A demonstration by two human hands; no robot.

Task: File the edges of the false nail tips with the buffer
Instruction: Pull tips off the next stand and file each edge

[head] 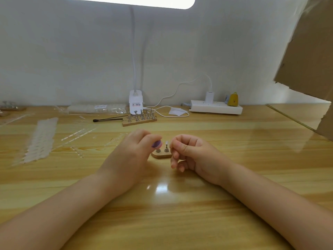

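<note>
Buffer (156,144): purple, pinched in the fingertips of your left hand (132,156), its rounded end sticking out toward the middle, just left of the upright nail tip.
Left hand: your fingers are curled round the buffer and your forearm lies on the counter (234,145).
Right hand (191,152): your fingers are curled in, with thumb and forefinger meeting just beside the nail tip; whether they actually pinch it or only close on each other cannot be told from this view.
Nail tip (166,143): pale, standing upright on the right-hand peg of the small stand, between your two hands.
Small stand (161,155): a little wooden base with two metal pegs showing, set on the counter directly under your fingertips; its right end is hidden behind your right hand.
Second stand (139,118): a longer wooden base crowded with metal pegs, farther back, just in front of the lamp clamp (136,101).
Brush (108,119): thin, dark, lying left of the second stand.
Tip strips (40,139): clear rows of nail tips spread on the left of the counter, well apart from your hands.
Power strip (216,107): white, against the back wall on the right, with a plug and a white cable in it.
Cardboard (306,51): a brown sheet at the upper right edge.
</note>
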